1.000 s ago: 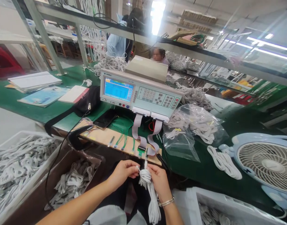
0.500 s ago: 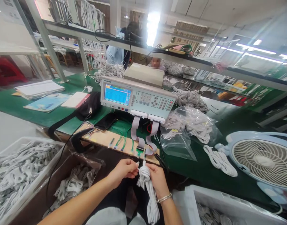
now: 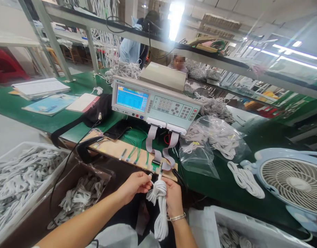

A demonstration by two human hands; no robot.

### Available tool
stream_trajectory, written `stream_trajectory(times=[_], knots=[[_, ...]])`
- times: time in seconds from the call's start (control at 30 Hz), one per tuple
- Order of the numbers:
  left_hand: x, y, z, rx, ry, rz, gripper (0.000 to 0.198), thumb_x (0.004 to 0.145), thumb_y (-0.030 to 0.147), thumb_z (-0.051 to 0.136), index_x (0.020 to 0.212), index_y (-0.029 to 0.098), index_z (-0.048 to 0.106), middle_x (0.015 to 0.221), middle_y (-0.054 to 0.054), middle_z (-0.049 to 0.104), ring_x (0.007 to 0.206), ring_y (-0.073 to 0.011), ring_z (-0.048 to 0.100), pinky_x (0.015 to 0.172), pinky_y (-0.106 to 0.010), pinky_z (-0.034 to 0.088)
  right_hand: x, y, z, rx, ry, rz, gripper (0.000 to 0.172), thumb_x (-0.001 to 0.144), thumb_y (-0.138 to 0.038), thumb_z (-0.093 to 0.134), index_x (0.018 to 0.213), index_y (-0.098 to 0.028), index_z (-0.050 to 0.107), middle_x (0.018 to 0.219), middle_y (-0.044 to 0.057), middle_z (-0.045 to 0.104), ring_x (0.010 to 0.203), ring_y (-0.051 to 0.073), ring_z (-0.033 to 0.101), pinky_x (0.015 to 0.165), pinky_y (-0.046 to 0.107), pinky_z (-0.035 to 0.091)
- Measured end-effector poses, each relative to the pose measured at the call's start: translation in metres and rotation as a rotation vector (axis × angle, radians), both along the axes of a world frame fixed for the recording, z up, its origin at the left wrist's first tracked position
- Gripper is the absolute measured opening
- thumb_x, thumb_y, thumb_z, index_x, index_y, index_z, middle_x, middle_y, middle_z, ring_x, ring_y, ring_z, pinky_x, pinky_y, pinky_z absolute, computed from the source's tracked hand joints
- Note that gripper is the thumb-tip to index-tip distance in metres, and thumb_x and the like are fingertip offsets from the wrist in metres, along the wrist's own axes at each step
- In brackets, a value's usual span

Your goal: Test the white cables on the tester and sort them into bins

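At six o'clock, the right hand (image 3: 173, 197) clasps the coiled white cable (image 3: 160, 220) at its wrap; the left hand (image 3: 134, 185) pinches its plug (image 3: 150, 175). Light and floppy, it is probably best gripped there.

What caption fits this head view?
Left hand and right hand hold a coiled white cable before a benchtop tester.

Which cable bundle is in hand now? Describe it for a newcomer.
Find the grey tester with the blue screen on the green bench, drop to the wooden board before it. Below, the coiled white cable hangs from the right hand, one end pinched by the left hand. It alone is held; neighbouring bundles lie in a bin or a clear bag.
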State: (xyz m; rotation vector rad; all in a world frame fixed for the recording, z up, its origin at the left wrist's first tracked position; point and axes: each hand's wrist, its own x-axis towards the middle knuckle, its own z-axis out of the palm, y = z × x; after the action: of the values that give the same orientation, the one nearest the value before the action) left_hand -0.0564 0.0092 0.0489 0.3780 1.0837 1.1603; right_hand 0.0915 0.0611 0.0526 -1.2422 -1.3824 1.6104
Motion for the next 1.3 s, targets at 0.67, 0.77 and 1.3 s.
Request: stream_trajectory(times=[0.67,0.77,1.3], knots=[[0.04,-0.001,-0.003,0.059,-0.089,0.363,0.032,0.056,0.038,0.068,0.058,0.011,0.05,0.054,0.0,0.055,0.046,-0.0054,0.048,0.05,-0.018,0.04,0.017,-0.02,0.003,0.203,-0.063,0.071,0.029,0.07,-0.039,0.057,0.083,-0.013,0.062,0.059,0.002,0.059,0.044,0.01,0.044,0.041,0.02,0.036],[0.041,0.002,-0.006,0.048,-0.043,0.382,0.033,0.057,0.04,0.067,0.058,0.012,0.048,0.053,0.0,0.054,0.045,-0.0053,0.046,0.047,-0.017,0.037,0.018,-0.019,0.001,0.154,-0.042,0.095,0.03,0.07,-0.04,0.058,0.083,-0.014,0.062,0.061,0.003,0.06,0.045,0.011,0.046,0.041,0.02,0.037],[0.031,0.007,-0.006,0.037,-0.155,0.265,0.032,0.056,0.039,0.067,0.064,0.011,0.054,0.054,0.003,0.048,0.046,-0.0037,0.039,0.048,-0.017,0.029,0.007,-0.004,-0.002,-0.011,0.017,0.13,0.032,0.068,-0.042,0.058,0.079,-0.013,0.064,0.049,-0.001,0.053,0.039,0.008,0.038,0.038,0.019,0.031]])
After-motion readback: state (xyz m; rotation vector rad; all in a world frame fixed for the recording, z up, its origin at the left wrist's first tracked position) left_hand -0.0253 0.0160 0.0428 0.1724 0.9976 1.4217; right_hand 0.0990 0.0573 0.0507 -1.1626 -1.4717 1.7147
